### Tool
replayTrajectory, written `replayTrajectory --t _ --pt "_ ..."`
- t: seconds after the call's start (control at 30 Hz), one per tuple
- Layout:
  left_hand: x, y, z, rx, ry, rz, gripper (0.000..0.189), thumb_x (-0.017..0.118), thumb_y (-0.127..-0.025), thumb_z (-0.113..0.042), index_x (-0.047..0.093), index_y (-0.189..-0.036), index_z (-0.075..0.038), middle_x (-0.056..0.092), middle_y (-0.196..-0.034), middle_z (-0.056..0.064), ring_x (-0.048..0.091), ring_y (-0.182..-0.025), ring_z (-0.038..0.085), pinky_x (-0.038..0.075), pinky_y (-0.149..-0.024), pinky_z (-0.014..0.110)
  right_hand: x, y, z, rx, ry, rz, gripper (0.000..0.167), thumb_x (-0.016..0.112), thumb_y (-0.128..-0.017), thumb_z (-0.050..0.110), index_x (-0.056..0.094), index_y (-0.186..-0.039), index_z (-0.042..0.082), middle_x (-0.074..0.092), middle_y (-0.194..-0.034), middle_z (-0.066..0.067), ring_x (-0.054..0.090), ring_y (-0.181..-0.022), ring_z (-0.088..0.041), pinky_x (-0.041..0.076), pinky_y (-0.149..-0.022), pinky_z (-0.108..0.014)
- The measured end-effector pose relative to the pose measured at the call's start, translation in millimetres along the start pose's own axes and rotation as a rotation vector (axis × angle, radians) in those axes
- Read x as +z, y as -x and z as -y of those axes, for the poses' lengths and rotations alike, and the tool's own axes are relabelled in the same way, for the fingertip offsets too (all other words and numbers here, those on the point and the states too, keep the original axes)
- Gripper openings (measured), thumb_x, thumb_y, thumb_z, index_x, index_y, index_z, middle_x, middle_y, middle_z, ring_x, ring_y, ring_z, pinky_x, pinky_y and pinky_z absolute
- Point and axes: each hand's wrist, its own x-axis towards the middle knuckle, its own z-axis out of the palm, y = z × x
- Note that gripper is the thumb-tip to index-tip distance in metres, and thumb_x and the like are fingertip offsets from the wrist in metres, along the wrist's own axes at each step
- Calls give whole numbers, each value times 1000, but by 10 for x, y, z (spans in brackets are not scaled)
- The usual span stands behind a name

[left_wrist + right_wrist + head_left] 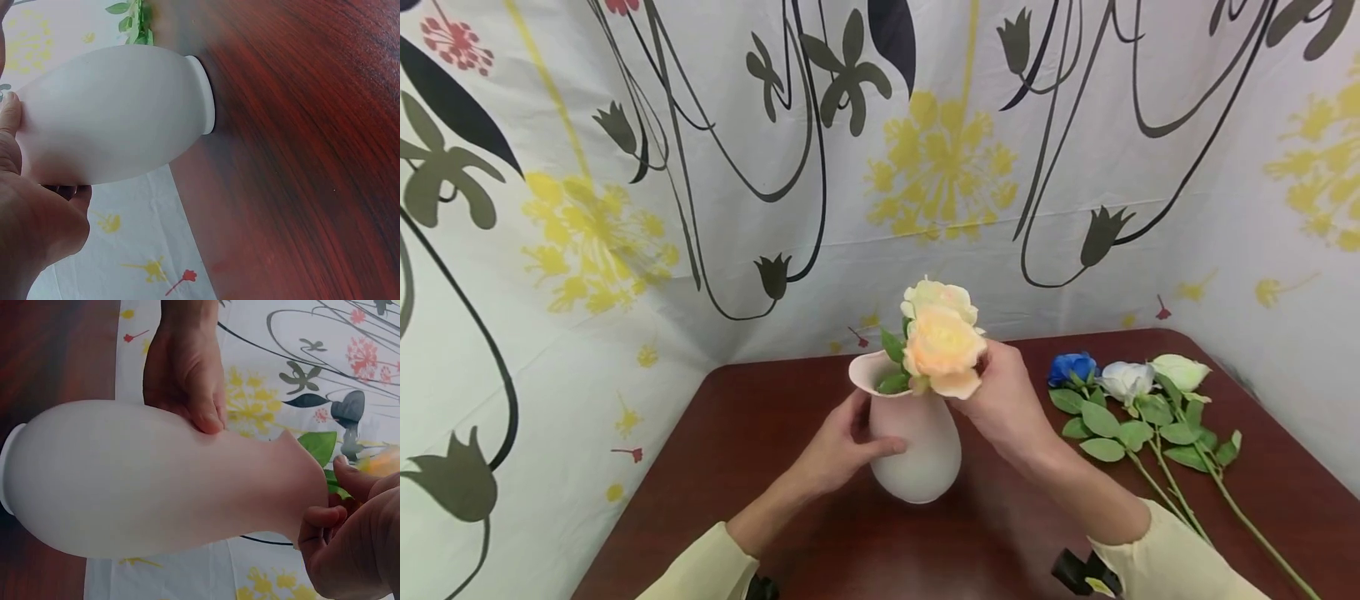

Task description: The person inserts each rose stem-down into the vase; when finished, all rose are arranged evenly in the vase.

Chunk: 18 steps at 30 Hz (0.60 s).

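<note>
Left hand (835,454) gripping a white vase (917,467) below its rim, right hand (1007,400) pinching a peach rose (943,346) by its stem at the vase mouth, a cream rose (934,293) behind that bloom, three loose roses (1126,382) on the table (760,433), right of both hands

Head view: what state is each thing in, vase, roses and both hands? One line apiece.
Vase: roughly upright on the table.
Peach rose: bloom open, above the vase mouth.
Cream rose: behind the peach one, partly hidden.
Blue rose: lying on the table.
White rose: lying on the table.
Greenish-white rose: lying on the table.
Left hand: gripping the vase.
Right hand: seems to pinch a rose stem.
</note>
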Motion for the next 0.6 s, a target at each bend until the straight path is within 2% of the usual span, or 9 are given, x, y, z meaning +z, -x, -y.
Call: replayTrajectory --t 0.03,0.17,0.27,0.37,0.5,0.6 --pt "-5 4 3 -1 -1 -1 85 86 -93 -24 38 -162 -29 52 -153 -4 58 -131 20 51 -107 42 10 5 7 19 -11 4 56 86 -90 7 63 -142 3 69 -127 -16 65 -102 -26 58 -81 -27" --pt "-12 13 8 4 5 5 85 86 -93 -24 36 -163 -30 51 -154 -4 57 -133 20 51 -108 43 43 32 14 75 -84 6 60 87 -89 7 61 -143 6 68 -129 -15 68 -102 -24 60 -78 -28" --pt "-9 14 -2 6 10 6 85 86 -93 -23 37 -162 -31 52 -153 -4 58 -132 20 51 -108 43 48 51 -1 67 -149 0 64 90 -87 9 58 -143 7 65 -140 -10 68 -119 -20 59 -91 -29" --pt "-6 10 -12 2 17 5 85 86 -93 -22 37 -162 -31 52 -153 -4 58 -131 20 51 -107 43 42 77 -16 60 -194 -18 65 88 -87 5 55 -144 5 63 -141 -12 69 -120 -19 58 -94 -29" --pt "-2 6 -19 1 20 2 85 86 -93 -22 37 -162 -29 52 -153 -3 59 -130 20 52 -107 42 9 123 -35 50 -174 -35 72 87 -87 -1 50 -148 3 61 -140 -14 69 -112 -16 58 -92 -25" --pt "-3 9 -17 -1 19 1 85 86 -93 -22 37 -162 -28 52 -153 -3 59 -130 20 52 -107 42 -24 154 -66 39 -136 -25 78 89 -86 1 47 -151 6 59 -141 -11 67 -112 -16 57 -91 -23"
